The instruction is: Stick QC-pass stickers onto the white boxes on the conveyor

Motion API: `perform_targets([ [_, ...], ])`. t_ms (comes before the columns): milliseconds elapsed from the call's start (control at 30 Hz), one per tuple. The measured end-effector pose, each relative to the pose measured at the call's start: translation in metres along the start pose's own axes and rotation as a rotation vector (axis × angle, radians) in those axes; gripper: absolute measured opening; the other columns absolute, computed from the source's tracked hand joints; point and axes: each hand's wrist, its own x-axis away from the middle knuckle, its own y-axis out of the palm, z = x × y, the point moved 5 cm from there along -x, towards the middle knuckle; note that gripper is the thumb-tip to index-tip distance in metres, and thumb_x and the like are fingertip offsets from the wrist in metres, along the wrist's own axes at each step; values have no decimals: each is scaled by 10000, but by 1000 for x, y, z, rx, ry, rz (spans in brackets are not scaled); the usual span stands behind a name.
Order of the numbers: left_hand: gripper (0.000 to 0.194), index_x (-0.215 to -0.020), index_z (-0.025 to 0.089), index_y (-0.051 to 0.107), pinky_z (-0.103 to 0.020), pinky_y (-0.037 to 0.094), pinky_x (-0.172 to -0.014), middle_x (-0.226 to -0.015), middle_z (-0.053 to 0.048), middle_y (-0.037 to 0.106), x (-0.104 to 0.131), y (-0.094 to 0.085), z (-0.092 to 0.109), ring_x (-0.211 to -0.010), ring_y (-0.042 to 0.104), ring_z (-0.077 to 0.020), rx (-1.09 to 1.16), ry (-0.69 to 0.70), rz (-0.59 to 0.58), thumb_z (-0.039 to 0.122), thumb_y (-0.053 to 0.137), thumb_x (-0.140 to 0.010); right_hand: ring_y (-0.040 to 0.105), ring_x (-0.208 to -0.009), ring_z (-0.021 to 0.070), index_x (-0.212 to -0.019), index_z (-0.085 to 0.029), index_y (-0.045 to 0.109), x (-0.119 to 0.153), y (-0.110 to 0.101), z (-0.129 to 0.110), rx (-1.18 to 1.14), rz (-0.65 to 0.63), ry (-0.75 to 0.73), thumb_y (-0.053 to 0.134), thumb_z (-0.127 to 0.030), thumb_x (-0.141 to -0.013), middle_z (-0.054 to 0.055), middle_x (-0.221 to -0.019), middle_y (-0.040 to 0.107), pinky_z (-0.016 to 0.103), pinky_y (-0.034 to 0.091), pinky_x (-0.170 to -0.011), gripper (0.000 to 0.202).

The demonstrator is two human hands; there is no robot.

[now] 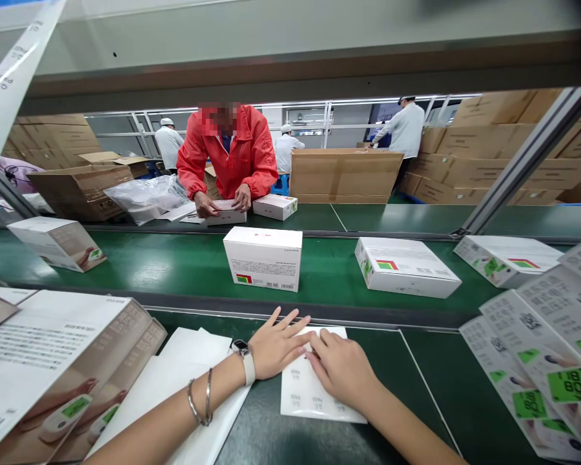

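A white sheet of clear Q.C. PASS stickers (pixel 314 397) lies on the green work surface in front of me. My left hand (pixel 277 345) is spread out over the sheet's upper left part, fingers apart and pointing away. It wears a watch and metal bangles at the wrist. My right hand (pixel 341 365) rests on the sheet's right half, fingers curled, its fingertips touching down close to the left hand's fingers. Whatever those fingertips pinch is hidden. Just beyond both hands, a white printed box (pixel 263 261) stands on the green conveyor belt (pixel 174 261).
Product boxes (pixel 407 266) sit along the belt. Stacked cartons (pixel 53 368) rise at my left beside white paper sheets (pixel 184 381); flattened cartons (pixel 537 374) stand at right. A metal beam (pixel 290 58) crosses overhead. Opposite, a person in red (pixel 227 155) handles a box.
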Motion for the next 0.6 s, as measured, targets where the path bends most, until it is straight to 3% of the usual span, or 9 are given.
perform_targets([
  [200,392,-1292,285,290,-494,182,-979,-1363,-17,279,-1,2,1,-1252,204,-243,6,15,-31,332,289,-903,546,-698,167,-853,-191,515,-2,7,-7,-56,-8,-46,421,-279,-806,49,-856,575,239,331,-523,137],
  [367,388,-1292,294,288,-479,182,-985,-1362,-8,282,-1,1,0,-1256,197,-231,2,10,-21,327,283,-905,550,-676,156,-793,-191,512,-4,6,-8,-184,1,20,482,-340,-777,29,-808,577,234,354,-530,153],
  [500,405,-1302,302,262,-477,198,-980,-1362,-10,284,1,3,-1,-1255,201,-229,2,5,-17,331,299,-900,527,-597,109,-699,-197,482,-4,-7,-5,-550,-70,17,522,-363,-744,-21,-710,564,202,375,-534,177],
  [600,399,-1298,307,273,-495,205,-974,-1358,-14,291,1,1,1,-1251,210,-240,2,6,-12,322,302,-900,503,-574,97,-683,-192,466,-11,-28,21,-785,-62,61,544,-373,-727,-25,-674,542,184,384,-520,202],
])
